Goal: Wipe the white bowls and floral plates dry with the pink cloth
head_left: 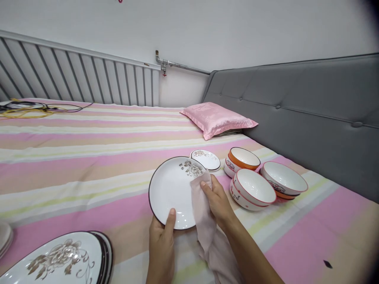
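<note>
A round white plate (171, 189) with a dark rim and a brown flower print is held up, tilted, over the bed. My left hand (162, 240) grips its lower left edge, thumb on the face and fingers hidden behind. Pinched in my right hand (217, 199) is a pale pink cloth (204, 217), pressed against the plate's right edge beside the flowers. The cloth hangs down along my right forearm. Just behind the plate lie small stacked plates (209, 159) with a similar print.
Stacked bowls (253, 187) stand to the right. Large oval plates (59, 260) are piled at the lower left, with more dishes (4, 238) at the left edge. A pink pillow (219, 118) lies by the grey headboard (296, 94). Cables (32, 108) lie at the far left, near a radiator (83, 71).
</note>
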The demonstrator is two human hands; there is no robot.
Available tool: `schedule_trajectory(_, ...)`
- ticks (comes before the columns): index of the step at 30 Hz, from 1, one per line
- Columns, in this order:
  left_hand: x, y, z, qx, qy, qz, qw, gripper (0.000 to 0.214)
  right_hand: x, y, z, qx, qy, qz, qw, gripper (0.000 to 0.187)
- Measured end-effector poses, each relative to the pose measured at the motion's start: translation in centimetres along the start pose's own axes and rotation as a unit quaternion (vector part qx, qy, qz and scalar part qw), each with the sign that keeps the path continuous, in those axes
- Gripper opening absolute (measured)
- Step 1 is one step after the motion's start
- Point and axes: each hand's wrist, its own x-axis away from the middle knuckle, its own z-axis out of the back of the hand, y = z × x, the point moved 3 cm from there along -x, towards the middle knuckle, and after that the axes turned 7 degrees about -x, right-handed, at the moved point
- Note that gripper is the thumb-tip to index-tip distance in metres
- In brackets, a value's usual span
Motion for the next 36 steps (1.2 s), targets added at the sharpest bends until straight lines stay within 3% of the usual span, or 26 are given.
schedule_trajectory(5, 0.0, 0.1, 0.0, -0.027, -0.021, 0.007, 0.999, 0.057, -0.1, -0.2, 0.6, 0.098, 0.048, 0.071, 0.991, 0.023)
schedule_trajectory(10, 0.2, 0.2, 0.2, -0.056, -0.046, 0.009, 0.997, 0.061, -0.4, -1.0, 1.4, 0.153, 0.058, 0.093, 0.982, 0.021)
schedule_trajectory(19, 0.6, 0.8, 0.2, -0.088, -0.068, 0.016, 0.994, 0.054, -0.5, -2.6, 2.5, 0.252, 0.019, 0.102, 0.962, 0.026)
schedule_trajectory(25, 0.6, 0.8, 0.3, -0.129, -0.124, 0.007, 0.984, 0.049, -0.5, -3.1, 3.1, 0.280, -0.025, 0.099, 0.955, 0.027)
schedule_trajectory(29, 0.5, 1.0, 0.2, -0.174, -0.127, -0.047, 0.975, 0.046, -0.6, -3.4, 3.3, 0.271, -0.036, 0.117, 0.955, 0.026)
schedule_trajectory(36, -0.2, 0.9, 0.9, -0.284, -0.035, -0.227, 0.931, 0.037, -0.3, -3.5, 2.2, 0.185, -0.036, 0.202, 0.961, 0.026)
